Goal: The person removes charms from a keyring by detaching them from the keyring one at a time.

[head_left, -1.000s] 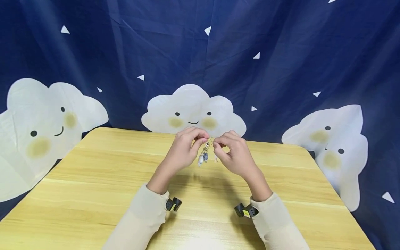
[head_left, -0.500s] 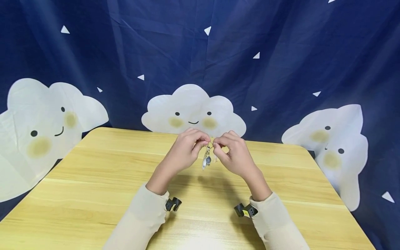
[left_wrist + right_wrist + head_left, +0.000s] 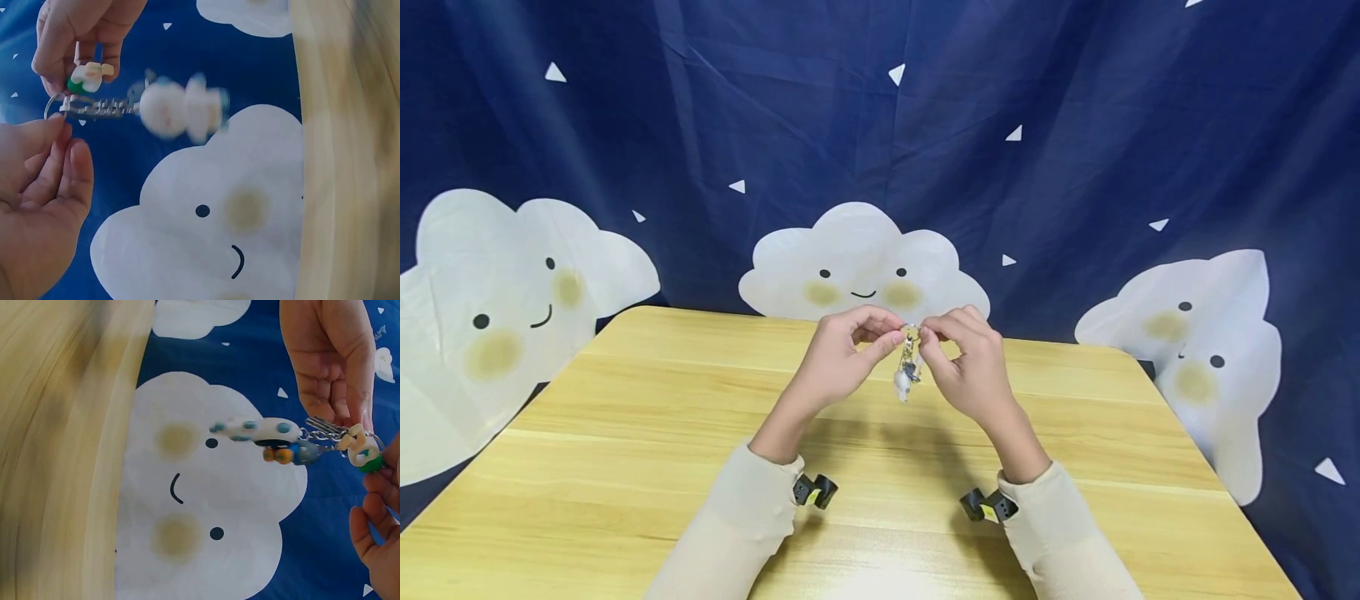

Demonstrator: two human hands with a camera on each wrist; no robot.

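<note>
Between both hands a keychain hangs above the table, its metal key ring (image 3: 53,105) uppermost. On its chains dangle a white figurine (image 3: 165,111) with blue spots and a blue figurine (image 3: 305,452) with orange feet. My left hand (image 3: 842,358) pinches the ring between thumb and forefinger. Opposite it, my right hand (image 3: 966,362) pinches at the ring's other side, thumb against curled forefinger. Right at those fingers sits a small green and white charm (image 3: 362,450). The right fingertips' exact hold is partly hidden.
A light wooden table (image 3: 647,400) lies below the hands. Behind it hangs a navy curtain (image 3: 820,125) printed with white clouds and triangles. Black wrist cameras (image 3: 816,492) sit at both sleeve cuffs.
The ring and hanging figurines have shifted right, closer to the right hand. My left thumb and forefinger have extended toward it. The small charm no longer shows apart below the right hand.
</note>
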